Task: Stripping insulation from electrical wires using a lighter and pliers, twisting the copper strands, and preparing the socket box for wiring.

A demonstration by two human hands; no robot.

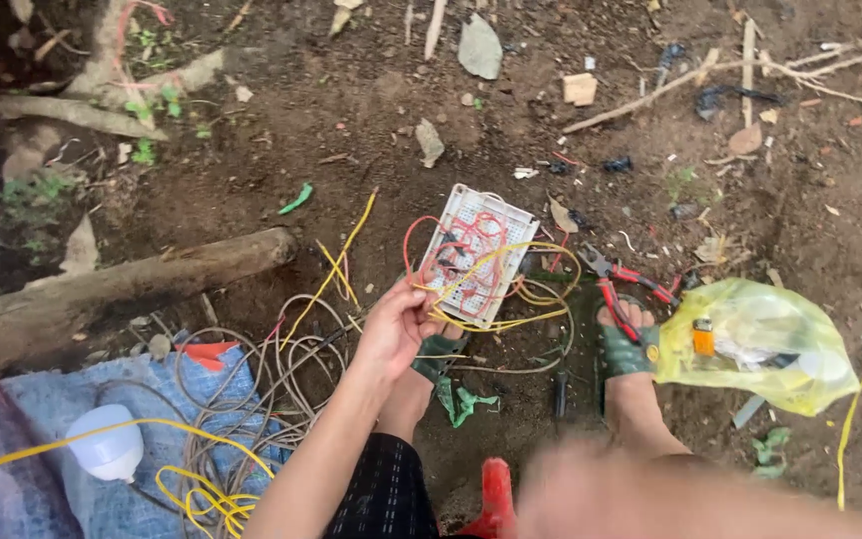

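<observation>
My left hand (391, 329) pinches a yellow wire (511, 321) beside the white breadboard (478, 252), just beyond my fingers. I should pull gently, not disturbing the red wires (471, 245). My right hand (591, 489) is blurred; its grip I cannot tell.

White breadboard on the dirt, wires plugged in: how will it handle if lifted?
The breadboard looks like a stiff, thin slab, probably light. Red and yellow jumper wires loop off it, so they would likely drag or snag. The left hand pinches a yellow wire at its edge; plugged ends may pull out.

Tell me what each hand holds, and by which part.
Left hand pinches thin yellow wire at its end beside the white rectangular breadboard. The right arm is a blur; its grip cannot be told.
</observation>
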